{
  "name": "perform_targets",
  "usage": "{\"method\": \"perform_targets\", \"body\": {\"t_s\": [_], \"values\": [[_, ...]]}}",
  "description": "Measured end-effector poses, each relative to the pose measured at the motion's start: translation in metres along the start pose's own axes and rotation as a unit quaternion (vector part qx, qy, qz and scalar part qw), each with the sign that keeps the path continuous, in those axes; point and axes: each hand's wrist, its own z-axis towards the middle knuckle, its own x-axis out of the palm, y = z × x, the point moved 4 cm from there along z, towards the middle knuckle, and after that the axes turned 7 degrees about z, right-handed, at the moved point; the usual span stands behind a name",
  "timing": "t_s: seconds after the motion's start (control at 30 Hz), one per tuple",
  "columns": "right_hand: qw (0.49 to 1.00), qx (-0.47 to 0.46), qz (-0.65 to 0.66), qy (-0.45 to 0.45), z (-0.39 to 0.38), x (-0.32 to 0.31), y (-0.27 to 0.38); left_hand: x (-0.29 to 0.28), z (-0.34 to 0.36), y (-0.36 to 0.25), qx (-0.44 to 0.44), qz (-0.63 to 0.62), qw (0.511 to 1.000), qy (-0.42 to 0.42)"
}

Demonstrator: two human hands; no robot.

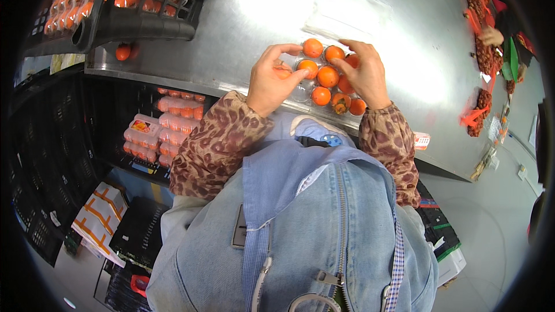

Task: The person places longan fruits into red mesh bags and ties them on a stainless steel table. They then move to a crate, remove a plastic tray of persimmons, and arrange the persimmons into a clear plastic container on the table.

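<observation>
Several orange persimmons (328,76) sit in a clear plastic tray (300,91) near the front edge of the metal table; one turns its brown-green calyx (341,104) upward. My left hand (274,77) is at the tray's left side, thumb and forefinger apart. Its thumb tip touches a persimmon (309,65), and the forefinger reaches beside another one (313,48). From the right, my right hand (365,75) spans a back-row persimmon (333,53) between thumb and forefinger. This hand partly covers the persimmons on the right side.
Behind the tray lies a clear plastic piece (347,11). A black crate (173,30) with packed fruit stands at the back left, near a loose red-orange fruit (123,52). Filled packs (144,130) rest below the tabletop. Red net bags (477,17) lie far right, near another person's hand (492,37).
</observation>
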Motion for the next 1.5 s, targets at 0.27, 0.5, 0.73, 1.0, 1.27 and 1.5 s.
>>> {"method": "perform_targets", "body": {"t_s": [0.27,0.5,0.73,1.0,1.27,1.5], "values": [[0.988,0.105,-0.113,0.001,-0.019,-0.023,-0.022,-0.012,0.006,0.007,-0.007,-0.033,0.999,0.019],[0.967,0.106,-0.23,0.009,-0.017,-0.01,-0.02,-0.018,0.004,0.012,-0.011,-0.002,0.997,0.077],[0.97,0.241,-0.002,0.009,-0.022,-0.025,-0.023,-0.005,-0.001,0.005,-0.049,-0.079,0.987,0.135],[0.988,0.001,0.155,0.022,-0.045,-0.041,0.024,0.044,0.001,-0.026,-0.156,-0.096,0.944,0.273],[0.955,0.013,0.286,-0.072,-0.061,-0.052,-0.018,0.069,-0.013,-0.021,-0.153,-0.244,0.922,0.257],[0.983,0.131,0.108,-0.071,-0.065,-0.052,-0.066,0.07,-0.023,-0.027,-0.003,-0.168,0.972,0.166]]}}
